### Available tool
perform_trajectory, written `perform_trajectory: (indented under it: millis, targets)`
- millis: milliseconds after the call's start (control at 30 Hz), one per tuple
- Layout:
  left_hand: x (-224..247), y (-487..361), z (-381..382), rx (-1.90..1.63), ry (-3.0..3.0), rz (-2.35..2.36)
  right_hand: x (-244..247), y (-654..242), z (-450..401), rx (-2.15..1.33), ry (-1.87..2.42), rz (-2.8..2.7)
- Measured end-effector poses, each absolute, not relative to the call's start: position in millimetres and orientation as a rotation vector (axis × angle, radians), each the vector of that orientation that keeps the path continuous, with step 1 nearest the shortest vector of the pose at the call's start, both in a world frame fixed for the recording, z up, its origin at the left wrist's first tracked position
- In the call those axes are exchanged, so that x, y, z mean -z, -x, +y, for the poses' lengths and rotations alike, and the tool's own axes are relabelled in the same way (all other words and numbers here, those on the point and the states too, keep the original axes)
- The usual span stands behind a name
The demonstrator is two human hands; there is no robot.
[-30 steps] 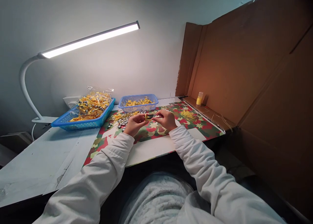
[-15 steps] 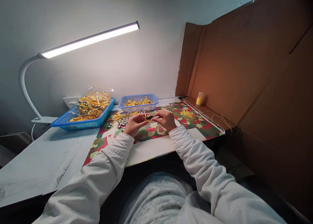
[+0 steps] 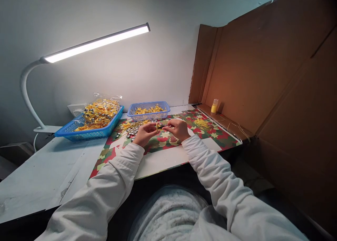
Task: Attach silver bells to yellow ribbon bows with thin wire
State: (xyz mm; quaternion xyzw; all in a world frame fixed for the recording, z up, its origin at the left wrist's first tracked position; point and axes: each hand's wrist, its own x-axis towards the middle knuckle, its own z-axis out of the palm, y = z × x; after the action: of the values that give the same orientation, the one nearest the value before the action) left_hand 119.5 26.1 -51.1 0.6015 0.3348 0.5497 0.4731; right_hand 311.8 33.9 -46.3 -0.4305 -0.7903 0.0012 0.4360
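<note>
Near the middle of the patterned mat (image 3: 163, 148), my left hand (image 3: 144, 134) pinches a small yellow piece (image 3: 157, 126) between thumb and fingers. My right hand (image 3: 178, 129) is closed just to its right, around a small dark, thin item whose shape I cannot make out; its tip reaches toward the yellow piece. Behind and left of my left hand lies a pile of silvery beads with yellow stems (image 3: 133, 129). A heap of thin yellow strands (image 3: 202, 123) rests on the mat to the right of my right hand.
A blue basket (image 3: 89, 134) heaped with yellow and silver pieces stands at the left, under a lit lamp (image 3: 97, 42). Another basket (image 3: 149, 104) of yellow pieces is at the back. A small yellow bottle (image 3: 214, 107) stands by the cardboard wall (image 3: 263, 69) at the right.
The fingers and the small items between them have shifted very slightly. Both hands keep their place and their grip.
</note>
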Motion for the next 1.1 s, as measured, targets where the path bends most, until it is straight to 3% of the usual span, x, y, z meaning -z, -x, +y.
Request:
perform_trajectory:
  millis: [633, 833, 1100]
  targets:
    - [42.2, -121.6, 21.3, -1.340, -1.499, 0.850, 38.1, -319.2, 25.7, -0.165, 1.171, -1.845]
    - [-4.2, -124.4, -0.2, -1.541, -1.519, 0.781, 37.2, -320.3, 32.4, -0.477, 0.922, -1.502]
    - [-40.2, -132.2, -103.3, -1.339, -1.575, 0.827, -12.9, -305.4, -52.4, -1.044, 0.292, -1.388]
